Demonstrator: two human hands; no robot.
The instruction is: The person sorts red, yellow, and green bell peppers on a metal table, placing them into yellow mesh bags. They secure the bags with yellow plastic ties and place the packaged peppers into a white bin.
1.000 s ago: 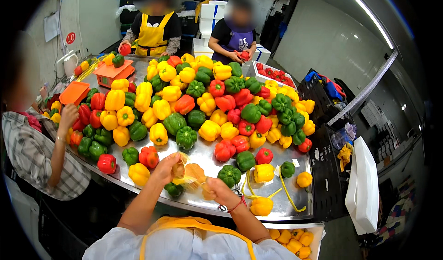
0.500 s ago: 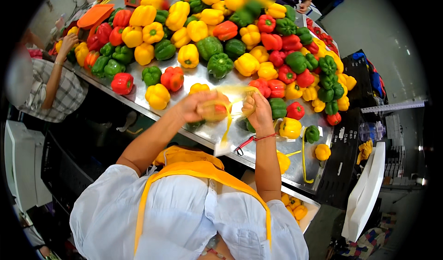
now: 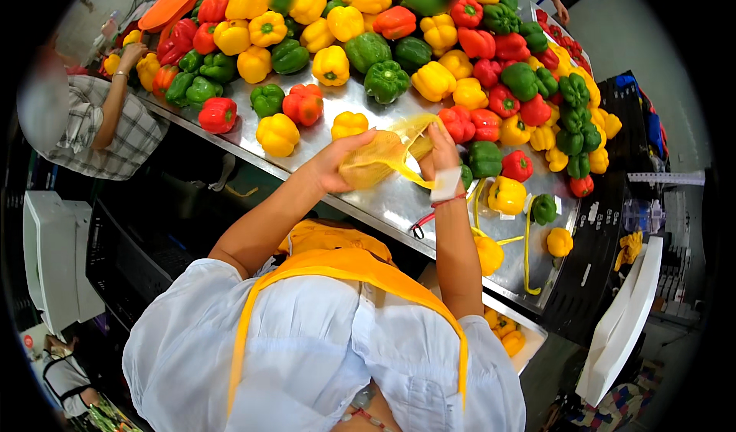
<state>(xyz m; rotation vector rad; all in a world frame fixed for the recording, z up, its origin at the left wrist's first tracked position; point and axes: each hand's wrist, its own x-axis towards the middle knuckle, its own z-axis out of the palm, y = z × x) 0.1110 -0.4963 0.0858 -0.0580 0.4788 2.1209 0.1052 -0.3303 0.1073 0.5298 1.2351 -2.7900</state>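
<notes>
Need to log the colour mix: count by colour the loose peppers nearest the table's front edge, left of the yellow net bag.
Red peppers: 2
Yellow peppers: 2
Green peppers: 1
Total: 5

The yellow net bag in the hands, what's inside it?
The yellow net bag looks filled with something rounded and yellowish, probably a pepper, but the mesh blurs it. The left hand cups its side and the right hand pulls its mouth, covering the rest.
</notes>
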